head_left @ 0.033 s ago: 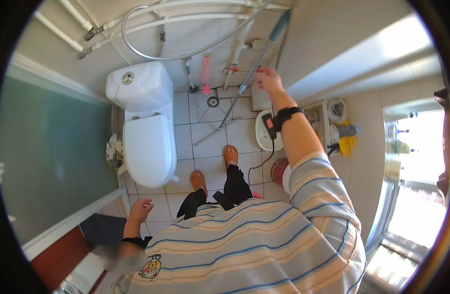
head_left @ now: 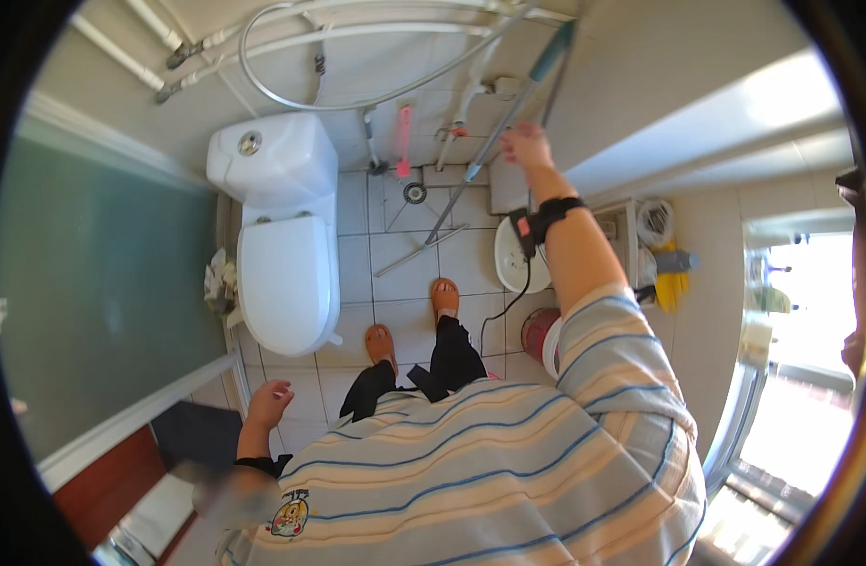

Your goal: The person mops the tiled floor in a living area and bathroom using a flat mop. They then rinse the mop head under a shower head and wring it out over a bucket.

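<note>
A floor squeegee (head_left: 450, 206) with a grey pole and teal grip leans against the far wall corner, its thin crossbar on the tiles. My right hand (head_left: 529, 148) is stretched out beside the pole, fingers loosely apart, with nothing visible in it. Whether a fingertip touches the pole I cannot tell. My left hand (head_left: 271, 404) hangs low at my left side, fingers slightly bent and apart, holding nothing. A black strap device (head_left: 537, 224) with a cable sits on my right wrist.
A white toilet (head_left: 287, 283) stands left, a floor drain (head_left: 414, 193) ahead. A brush (head_left: 373, 141) and a pink long-handled tool (head_left: 404, 141) hang on the far wall. On the right are a white basin (head_left: 510, 259), a red bucket (head_left: 539, 330) and a shelf (head_left: 622, 231).
The view has shifted slightly. My right hand has moved a little to the right and farther away, still beside the pole. My left hand stays in place.
</note>
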Tool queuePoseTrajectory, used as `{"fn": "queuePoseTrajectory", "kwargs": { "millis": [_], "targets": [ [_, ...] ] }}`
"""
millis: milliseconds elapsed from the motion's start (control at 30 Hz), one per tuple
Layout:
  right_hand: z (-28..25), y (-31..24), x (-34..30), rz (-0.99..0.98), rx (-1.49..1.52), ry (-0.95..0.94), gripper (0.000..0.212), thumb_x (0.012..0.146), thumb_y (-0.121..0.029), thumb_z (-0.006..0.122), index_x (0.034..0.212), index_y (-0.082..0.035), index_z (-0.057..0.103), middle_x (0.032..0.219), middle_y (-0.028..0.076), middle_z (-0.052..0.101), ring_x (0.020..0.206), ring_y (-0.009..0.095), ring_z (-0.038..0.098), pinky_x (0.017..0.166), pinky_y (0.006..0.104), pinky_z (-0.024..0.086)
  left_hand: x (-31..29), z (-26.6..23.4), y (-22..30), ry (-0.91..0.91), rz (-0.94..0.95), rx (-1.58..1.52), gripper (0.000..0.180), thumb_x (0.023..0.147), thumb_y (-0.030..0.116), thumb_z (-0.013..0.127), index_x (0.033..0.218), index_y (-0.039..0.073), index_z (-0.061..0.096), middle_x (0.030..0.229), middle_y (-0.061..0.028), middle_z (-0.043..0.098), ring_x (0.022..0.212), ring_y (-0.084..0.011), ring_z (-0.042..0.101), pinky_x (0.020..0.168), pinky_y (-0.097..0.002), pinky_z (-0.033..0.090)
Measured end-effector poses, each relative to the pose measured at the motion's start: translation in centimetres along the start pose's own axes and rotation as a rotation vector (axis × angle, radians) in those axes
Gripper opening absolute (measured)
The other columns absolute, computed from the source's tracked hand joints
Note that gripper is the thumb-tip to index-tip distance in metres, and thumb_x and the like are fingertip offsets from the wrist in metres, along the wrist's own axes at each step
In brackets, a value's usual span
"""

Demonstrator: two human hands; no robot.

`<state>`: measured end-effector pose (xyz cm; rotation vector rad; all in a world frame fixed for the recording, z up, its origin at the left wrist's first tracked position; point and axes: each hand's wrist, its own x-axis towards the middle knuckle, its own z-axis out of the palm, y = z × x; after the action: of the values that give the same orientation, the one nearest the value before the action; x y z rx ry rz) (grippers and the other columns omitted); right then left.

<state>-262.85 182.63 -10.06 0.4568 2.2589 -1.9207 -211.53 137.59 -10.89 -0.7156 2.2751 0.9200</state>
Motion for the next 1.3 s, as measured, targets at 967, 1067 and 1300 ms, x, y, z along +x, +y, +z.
{"fn": "queuePoseTrajectory", "kwargs": {
  "millis": [967,1067,1300],
  "targets": [
    [9.6,-5.6,-23.3,-0.474,0.041,-0.988,0.011,0.084,-0.004,0.054,0.076,-0.007,0.046,0.071,0.003,0.047,0.064,0.01,0.039,0.06,0.0251,0.033,-0.5,13.4,13.7,0.26,0.267,-0.397,0.038,0.079,0.018,0.069,0.115,0.01,0.061,0.101,-0.0094,0.061,0.085,-0.0238,0.06,0.077,-0.0325,0.049],
    [11.5,-5.4,-30.6,-0.488,0.099,-1.16,0.016,0.089,-0.009,0.055,0.077,-0.008,0.043,0.068,0.002,0.043,0.063,0.011,0.037,0.064,0.0282,0.033,-0.8,13.1,15.3,0.511,0.52,-0.513,0.051,0.078,0.021,0.07,0.126,0.013,0.052,0.108,-0.014,0.058,0.094,-0.0275,0.06,0.084,-0.0373,0.047],
    [16.8,-3.7,-42.4,-0.243,0.22,-1.406,0.015,0.09,-0.013,0.056,0.083,-0.008,0.045,0.075,0.003,0.046,0.073,0.014,0.044,0.081,0.037,0.039,-3.9,11.9,12.8,0.733,0.164,-0.757,0.026,0.074,0.023,0.067,0.093,0.009,0.059,0.085,-0.0142,0.061,0.084,-0.0345,0.058,0.071,-0.0426,0.045]
  ]
}}
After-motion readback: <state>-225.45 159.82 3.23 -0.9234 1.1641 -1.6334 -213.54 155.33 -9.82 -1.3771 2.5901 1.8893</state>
